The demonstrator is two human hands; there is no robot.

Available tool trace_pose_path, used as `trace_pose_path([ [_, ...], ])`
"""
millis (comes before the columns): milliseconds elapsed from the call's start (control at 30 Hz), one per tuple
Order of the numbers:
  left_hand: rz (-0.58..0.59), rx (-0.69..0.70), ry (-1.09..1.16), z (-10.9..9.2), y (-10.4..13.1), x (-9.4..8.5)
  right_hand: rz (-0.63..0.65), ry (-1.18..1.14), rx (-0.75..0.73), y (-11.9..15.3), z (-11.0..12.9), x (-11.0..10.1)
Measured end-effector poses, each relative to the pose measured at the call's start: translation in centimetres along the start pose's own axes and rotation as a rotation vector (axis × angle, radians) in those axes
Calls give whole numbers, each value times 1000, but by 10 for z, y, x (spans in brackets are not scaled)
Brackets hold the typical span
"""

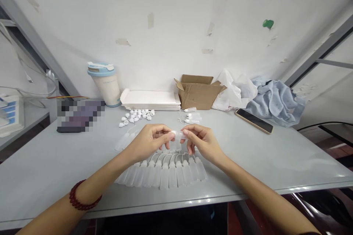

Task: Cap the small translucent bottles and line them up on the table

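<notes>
two bare hands work over one grey table (292,165), and between them is one small translucent bottle (180,135), lying roughly level. the left hand (158,138) pinches its white end with thumb and fingers; the right hand (199,140) grips the other end the same way. neither is clenched. one dark red beaded bracelet (82,195) circles the left wrist.

just in front of the hands, about eleven more bottles (164,177) lie side by side in one fanned row, thin loops at their tops; the exact count at the left end is hard to tell, as the left arm covers part of it. a few others (123,141) lie left of the left hand, partly hidden, and more show behind the fingers, too covered to count.

beyond the hands sits one cluster of white caps (136,115), more than a dozen. to its right are three or four small bottles (193,118), some overlapping.

along the wall stand one cream tumbler (107,86) with one blue lid, one stack of white envelopes (151,100), one open cardboard box (198,95), white plastic bagging (234,91) and one bunched blue cloth (277,101). one phone (254,120) lies before the cloth. one pixelated item (81,115) is at the left.
</notes>
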State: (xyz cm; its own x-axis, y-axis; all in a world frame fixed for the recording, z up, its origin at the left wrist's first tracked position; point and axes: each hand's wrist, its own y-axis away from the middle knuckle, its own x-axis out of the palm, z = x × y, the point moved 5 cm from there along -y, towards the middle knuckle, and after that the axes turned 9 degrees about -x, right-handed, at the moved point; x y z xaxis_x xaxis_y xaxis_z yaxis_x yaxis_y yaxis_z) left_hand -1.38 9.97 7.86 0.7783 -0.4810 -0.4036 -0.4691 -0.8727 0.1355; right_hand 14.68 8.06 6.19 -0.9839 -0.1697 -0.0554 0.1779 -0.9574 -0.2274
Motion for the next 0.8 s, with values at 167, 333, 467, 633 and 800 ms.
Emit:
trace_pose_path([
  [167,-97,108,-32,-6,2,-2,29,-29,24,-1,-1,0],
  [333,-98,90,-33,-6,2,-3,18,-38,18,-1,1,-1],
  [467,-54,14,-6,-2,0,-1,13,-28,11,-1,3,0],
  [633,-21,5,1,1,0,0,6,-21,16,-1,1,0],
  [800,-37,80,10,-4,3,-1,33,-44,31,-2,-1,0],
])
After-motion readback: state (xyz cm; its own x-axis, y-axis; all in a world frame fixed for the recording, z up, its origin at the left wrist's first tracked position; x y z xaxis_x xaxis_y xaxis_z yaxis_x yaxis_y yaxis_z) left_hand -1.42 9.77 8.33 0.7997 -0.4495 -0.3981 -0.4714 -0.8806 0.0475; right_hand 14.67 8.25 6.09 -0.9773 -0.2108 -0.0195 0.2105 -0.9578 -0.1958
